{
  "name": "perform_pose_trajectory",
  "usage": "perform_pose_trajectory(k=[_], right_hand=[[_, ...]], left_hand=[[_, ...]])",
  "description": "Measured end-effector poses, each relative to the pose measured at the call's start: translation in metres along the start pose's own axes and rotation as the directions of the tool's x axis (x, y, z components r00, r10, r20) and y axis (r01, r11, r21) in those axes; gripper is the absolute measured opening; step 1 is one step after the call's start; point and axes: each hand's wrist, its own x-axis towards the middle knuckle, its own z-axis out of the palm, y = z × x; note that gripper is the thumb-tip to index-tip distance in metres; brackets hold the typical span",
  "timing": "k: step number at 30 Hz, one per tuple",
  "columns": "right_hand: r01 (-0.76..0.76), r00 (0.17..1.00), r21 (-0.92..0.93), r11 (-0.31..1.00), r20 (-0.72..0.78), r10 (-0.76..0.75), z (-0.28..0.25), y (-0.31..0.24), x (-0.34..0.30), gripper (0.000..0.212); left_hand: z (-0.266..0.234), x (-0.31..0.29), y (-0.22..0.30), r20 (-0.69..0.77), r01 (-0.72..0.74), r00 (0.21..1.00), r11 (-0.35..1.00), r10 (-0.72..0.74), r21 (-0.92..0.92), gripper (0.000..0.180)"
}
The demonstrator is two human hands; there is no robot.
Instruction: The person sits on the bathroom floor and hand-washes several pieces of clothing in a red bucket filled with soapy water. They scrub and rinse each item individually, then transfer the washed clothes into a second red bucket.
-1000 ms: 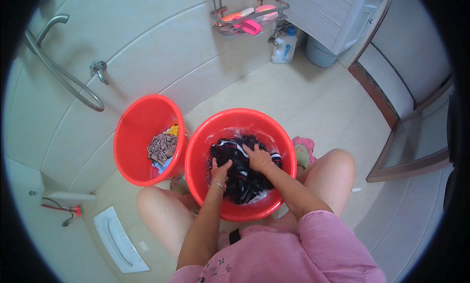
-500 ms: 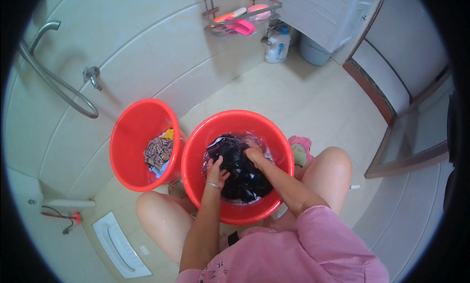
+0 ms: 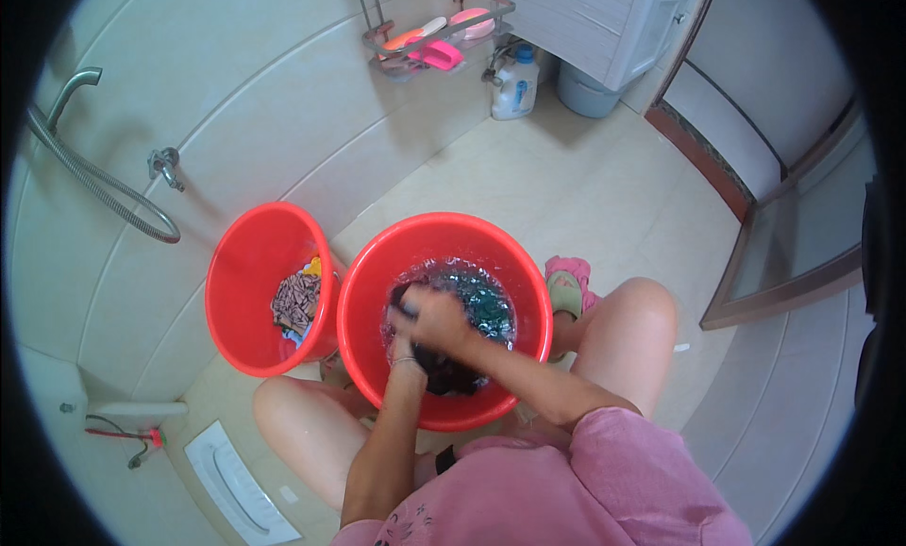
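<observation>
A large red tub (image 3: 514,253) stands between my knees, with foamy water (image 3: 486,301) in it. Inside its left half my two hands meet over a wet dark garment (image 3: 448,374). My right hand (image 3: 436,318) is closed around part of the cloth, blurred by motion. My left hand (image 3: 401,336) lies against it on the left, touching the garment; its fingers are smeared and partly covered by the right hand. Below the hands the dark cloth hangs down into the water.
A red bucket (image 3: 241,286) with a patterned cloth (image 3: 296,301) and other clothes stands at the left. A shower hose (image 3: 104,192) hangs on the wall. Farther back are a wire rack (image 3: 439,27), a white bottle (image 3: 514,85) and a grey-blue bucket (image 3: 585,91).
My right hand has moved left, over to the left hand, drawing the dark garment leftward. More foamy water shows on the tub's right side. The view has shifted slightly.
</observation>
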Motion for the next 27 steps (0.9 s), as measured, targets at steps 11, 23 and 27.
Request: perform_pose_trajectory(k=[11,23,27], right_hand=[[0.268,0.963,0.104,0.958,-0.054,-0.263,0.031,-0.029,-0.046,0.028],[-0.305,0.943,-0.335,0.891,-0.239,0.233,-0.028,0.098,0.045,0.037],[-0.171,0.980,-0.480,0.860,0.008,0.200,-0.011,0.102,0.026,0.061]], left_hand=[[-0.077,0.062,0.012,0.408,-0.059,0.910,0.997,0.075,-0.053,0.034],[0.004,-0.017,0.061,-0.188,-0.146,0.954,0.907,0.235,0.395,0.050],[-0.019,0.009,0.061,-0.415,0.057,0.846,0.716,0.335,0.695,0.059]])
